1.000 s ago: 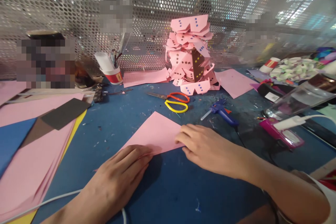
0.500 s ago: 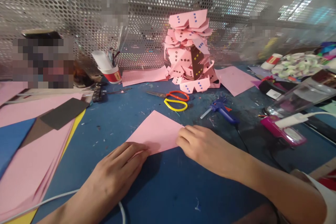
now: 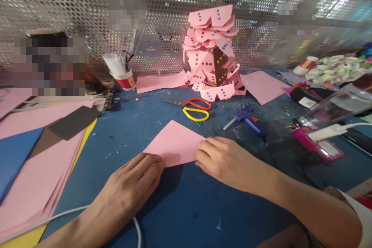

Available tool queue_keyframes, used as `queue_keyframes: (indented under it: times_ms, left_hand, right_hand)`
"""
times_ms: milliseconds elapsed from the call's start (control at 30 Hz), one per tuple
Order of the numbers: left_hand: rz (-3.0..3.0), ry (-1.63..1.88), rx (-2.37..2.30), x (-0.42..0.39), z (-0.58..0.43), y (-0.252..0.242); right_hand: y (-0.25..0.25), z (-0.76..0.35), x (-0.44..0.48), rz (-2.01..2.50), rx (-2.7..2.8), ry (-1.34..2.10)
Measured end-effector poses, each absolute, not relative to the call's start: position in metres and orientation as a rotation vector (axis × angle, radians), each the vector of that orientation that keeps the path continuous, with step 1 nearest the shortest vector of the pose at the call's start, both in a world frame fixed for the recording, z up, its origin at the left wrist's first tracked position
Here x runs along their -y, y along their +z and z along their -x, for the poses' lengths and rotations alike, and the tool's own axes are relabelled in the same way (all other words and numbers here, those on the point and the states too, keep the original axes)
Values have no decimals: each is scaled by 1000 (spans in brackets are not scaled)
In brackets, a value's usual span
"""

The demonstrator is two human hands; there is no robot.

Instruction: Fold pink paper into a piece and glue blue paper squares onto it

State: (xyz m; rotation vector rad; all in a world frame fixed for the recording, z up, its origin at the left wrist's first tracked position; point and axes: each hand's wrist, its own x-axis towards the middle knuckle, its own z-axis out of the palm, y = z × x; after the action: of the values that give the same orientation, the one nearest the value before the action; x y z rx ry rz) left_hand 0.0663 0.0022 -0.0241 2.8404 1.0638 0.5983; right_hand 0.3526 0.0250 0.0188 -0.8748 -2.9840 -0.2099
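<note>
A folded pink paper sheet lies flat on the blue table in front of me. My left hand rests on its near left corner with fingers stretched flat against the paper. My right hand presses the sheet's right edge, fingers curled down onto the fold. Both hands touch the same sheet. Behind it stands a tall pile of folded pink paper pieces with small blue and brown squares on them.
Orange and yellow scissors and a blue glue gun lie beyond the sheet. Stacked coloured paper fills the left. A paper cup with tools, a pink phone with charger, a white cable and a perforated metal screen surround the area.
Both hands have slid slightly along the pink sheet's near edge, pressing it flatter. The view has shifted a little; nothing else on the table has moved.
</note>
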Motion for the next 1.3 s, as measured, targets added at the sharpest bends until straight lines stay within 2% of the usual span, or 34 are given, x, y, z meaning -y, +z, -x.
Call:
queue_keyframes:
  times_ms: [1300]
  left_hand:
    - [-2498, 702, -1280, -14, -65, -25]
  right_hand:
    - [0, -349, -37, 1000, 2783, 29]
